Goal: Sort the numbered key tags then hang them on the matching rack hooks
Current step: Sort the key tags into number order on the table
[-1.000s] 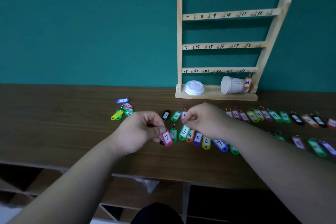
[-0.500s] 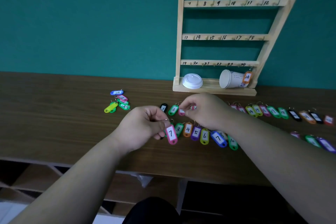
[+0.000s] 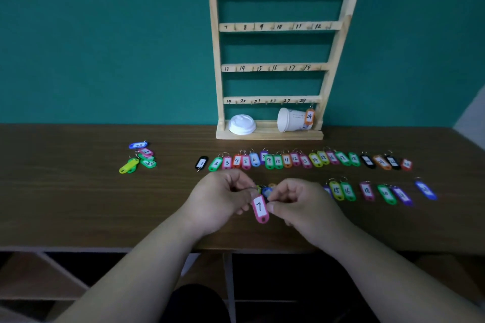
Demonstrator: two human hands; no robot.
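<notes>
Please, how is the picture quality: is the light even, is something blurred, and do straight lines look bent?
Head view: the light is dim and soft, without glare; the wooden rack looks skewed, likely from the wide lens; the pink tag 7 reads sharply; the number on the far-right blue tag is smeared.

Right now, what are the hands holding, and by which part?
Left hand pinches the pink 7 tag by its ring end; it hangs down. Right hand curls beside it; its grip cannot be told.
</notes>
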